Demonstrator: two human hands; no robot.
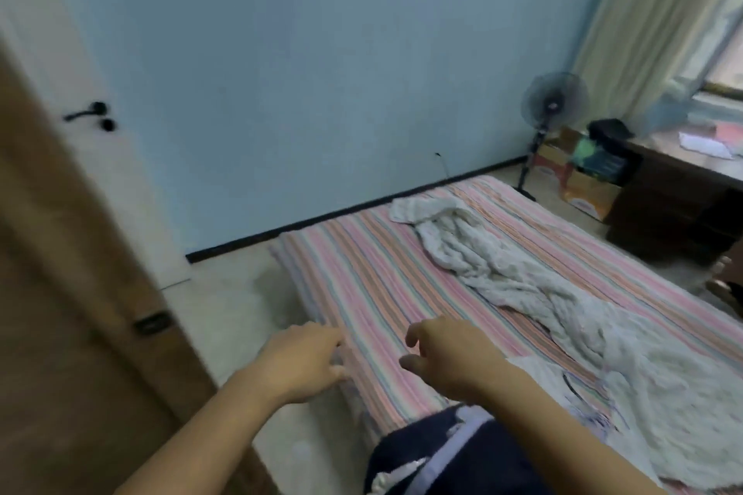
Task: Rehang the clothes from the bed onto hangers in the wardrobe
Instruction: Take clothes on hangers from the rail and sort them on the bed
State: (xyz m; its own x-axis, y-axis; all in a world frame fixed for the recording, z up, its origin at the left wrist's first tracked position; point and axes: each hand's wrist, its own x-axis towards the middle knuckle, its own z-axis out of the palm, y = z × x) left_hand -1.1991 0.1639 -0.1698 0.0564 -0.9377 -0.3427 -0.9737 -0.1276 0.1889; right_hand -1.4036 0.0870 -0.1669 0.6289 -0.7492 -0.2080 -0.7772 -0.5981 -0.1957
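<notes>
Bedroom with a pale blue wall [301,72], and the bed [362,273] with its pink striped sheet is the thing we place everything by. The whole frame is motion-blurred, so fine detail is soft.

A crumpled white cloth [502,265] lies on the bed, running from the far end down toward the near right side, where it spreads wide. A dark navy garment with pale trim [454,458] sits at the near edge of the bed, under our right forearm. Just beyond the forearm, beside the white cloth, we see a lighter piece with a dark curved line [563,378]; probably another garment, but the blur keeps us from saying which.

Our left hand [301,362] reaches to the bed's near left edge, fingers stretched forward and loosely spread, tips at or touching the sheet edge, holding nothing. Our right hand [450,354] hovers over the striped sheet, fingers loosely curled downward, thumb apart, nothing in it. The hands are close to each other, not touching.

Left of the bed stands a brown wooden panel [80,313] with a small dark fitting, and behind it a white door with a black lever handle [86,112]. Past the far end of the bed, a black pedestal fan [553,102] stands by the wall, cardboard boxes [583,189] next to it. Right of the bed, a dark wooden desk [675,205] with papers on it, under a beige curtain [651,12].
</notes>
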